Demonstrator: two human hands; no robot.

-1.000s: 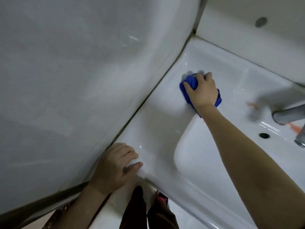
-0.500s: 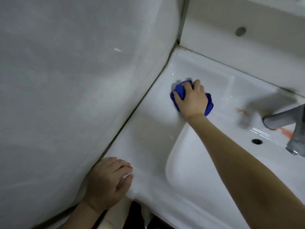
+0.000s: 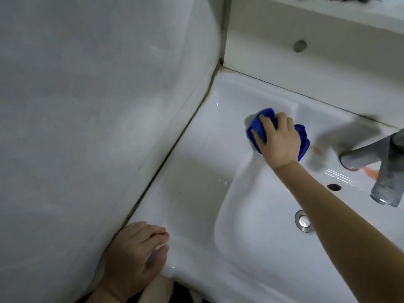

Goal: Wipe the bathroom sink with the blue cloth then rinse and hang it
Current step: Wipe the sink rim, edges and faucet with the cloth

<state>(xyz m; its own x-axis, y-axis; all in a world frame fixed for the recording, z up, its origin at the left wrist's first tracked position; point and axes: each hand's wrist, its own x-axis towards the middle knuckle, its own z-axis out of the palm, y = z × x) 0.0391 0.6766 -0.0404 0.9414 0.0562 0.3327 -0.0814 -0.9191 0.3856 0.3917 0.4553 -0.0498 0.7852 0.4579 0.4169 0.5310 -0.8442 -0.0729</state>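
My left hand (image 3: 133,256) is resting at the lower left of the frame, on the near corner of the white sink (image 3: 196,193). Its fingers are lying loosely bent on the rim with the thumb beside them, and they are holding nothing. The basin is taking the lower right part. In its bottom a round metal drain (image 3: 303,221) is showing, and my right forearm is crossing above it.

Further up, near the middle of the frame, my right hand (image 3: 279,142) is pressing the blue cloth (image 3: 255,127) on the flat deck at the back left corner of the basin. The fingers are spreading and curling over it. The cloth is strongly blue and bunched in folds, and it is sticking out on both sides of my hand.

Compared with half a second ago, the cloth is now sitting closer to the orange stain (image 3: 369,172) and the grey faucet (image 3: 382,162) at the right edge. My left hand is staying on the same corner.

At the far top, a white ledge (image 3: 328,68) is running behind the sink.
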